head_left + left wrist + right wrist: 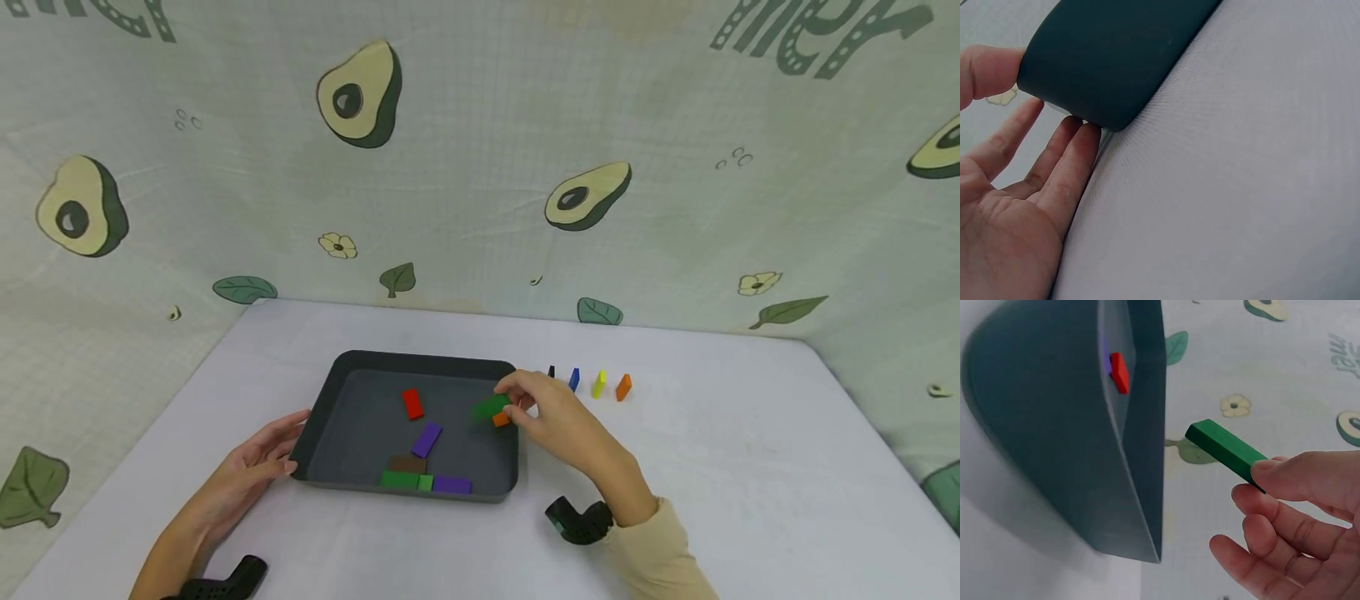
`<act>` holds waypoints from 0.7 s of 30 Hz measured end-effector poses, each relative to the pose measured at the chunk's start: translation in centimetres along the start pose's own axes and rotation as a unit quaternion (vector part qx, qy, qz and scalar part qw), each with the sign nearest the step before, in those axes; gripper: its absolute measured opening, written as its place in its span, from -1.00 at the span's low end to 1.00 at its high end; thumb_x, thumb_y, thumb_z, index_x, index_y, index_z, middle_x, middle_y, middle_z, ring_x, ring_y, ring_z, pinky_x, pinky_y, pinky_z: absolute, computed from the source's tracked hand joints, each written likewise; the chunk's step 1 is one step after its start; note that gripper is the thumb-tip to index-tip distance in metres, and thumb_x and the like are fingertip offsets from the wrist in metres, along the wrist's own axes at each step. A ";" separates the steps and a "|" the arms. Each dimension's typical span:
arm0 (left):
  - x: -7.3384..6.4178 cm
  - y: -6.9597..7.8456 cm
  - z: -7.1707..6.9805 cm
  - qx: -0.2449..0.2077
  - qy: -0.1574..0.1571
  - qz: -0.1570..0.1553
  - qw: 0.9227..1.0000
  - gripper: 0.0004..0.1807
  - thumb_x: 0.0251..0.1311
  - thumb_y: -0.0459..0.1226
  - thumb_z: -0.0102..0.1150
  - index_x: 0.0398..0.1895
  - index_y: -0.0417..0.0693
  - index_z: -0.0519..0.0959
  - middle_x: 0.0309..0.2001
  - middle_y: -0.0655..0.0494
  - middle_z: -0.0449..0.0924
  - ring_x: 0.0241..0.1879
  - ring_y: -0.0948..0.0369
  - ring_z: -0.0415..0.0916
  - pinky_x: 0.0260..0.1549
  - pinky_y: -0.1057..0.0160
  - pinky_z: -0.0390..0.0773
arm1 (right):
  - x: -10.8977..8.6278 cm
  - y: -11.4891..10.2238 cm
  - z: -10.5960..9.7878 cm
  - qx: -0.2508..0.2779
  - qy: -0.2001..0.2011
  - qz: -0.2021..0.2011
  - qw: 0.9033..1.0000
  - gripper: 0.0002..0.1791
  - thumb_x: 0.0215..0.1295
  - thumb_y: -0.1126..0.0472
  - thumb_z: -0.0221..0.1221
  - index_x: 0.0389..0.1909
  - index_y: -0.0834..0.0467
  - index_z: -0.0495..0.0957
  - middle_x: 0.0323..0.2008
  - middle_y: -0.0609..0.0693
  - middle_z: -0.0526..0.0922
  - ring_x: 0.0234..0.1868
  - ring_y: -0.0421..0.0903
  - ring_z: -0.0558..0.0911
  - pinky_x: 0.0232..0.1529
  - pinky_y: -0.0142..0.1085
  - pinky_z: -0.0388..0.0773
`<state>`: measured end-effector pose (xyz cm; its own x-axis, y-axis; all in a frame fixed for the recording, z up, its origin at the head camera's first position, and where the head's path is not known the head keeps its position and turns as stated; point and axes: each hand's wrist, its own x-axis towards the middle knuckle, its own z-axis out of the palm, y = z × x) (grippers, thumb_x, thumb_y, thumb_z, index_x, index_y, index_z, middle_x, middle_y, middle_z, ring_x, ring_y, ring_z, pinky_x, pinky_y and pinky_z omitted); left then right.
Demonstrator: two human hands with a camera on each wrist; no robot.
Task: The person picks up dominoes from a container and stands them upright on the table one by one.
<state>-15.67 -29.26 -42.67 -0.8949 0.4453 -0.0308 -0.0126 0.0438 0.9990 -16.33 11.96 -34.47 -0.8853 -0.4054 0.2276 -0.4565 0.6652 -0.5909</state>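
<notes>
My right hand [551, 417] pinches a green block [1229, 447] between thumb and fingertips, above the right side of a dark grey tray [405, 361]. Beneath that hand an orange block [501, 420] shows partly. My left hand [247, 471] holds the tray at its near left corner; in the left wrist view its thumb and fingertips touch the wall [1104, 56]. Inside the tray lie a red block [412, 404] and a tilted purple block [427, 440]. Along the near wall sit a brown block [407, 464], a green block [399, 480], a small green block [426, 482] and another purple block [452, 485].
Right of the tray, a black block [551, 372], partly hidden by my right hand, a blue block [574, 380], a yellow block [599, 384] and an orange block [624, 387] stand in a row. A white table [750, 467] bears everything, with an avocado-print cloth [480, 150] behind.
</notes>
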 end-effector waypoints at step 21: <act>0.0 -0.2 -0.1 -0.001 -0.004 0.005 1.000 -0.37 0.30 -0.47 -0.11 0.42 -0.13 0.02 0.24 0.50 0.24 0.16 0.63 0.23 -0.03 0.54 0.39 | -1.2 1.7 -4.0 -0.032 0.095 0.023 0.995 -0.75 0.10 0.39 0.24 -0.16 0.17 0.54 -0.44 -0.09 0.51 -0.35 -0.16 0.52 -0.31 -0.28 0.52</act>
<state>-15.70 -29.40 -42.82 -0.8912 0.4531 -0.0219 -0.0052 0.0380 0.9993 -16.37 16.10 -32.60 -0.9033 -0.2524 0.3470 -0.4146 0.7216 -0.5544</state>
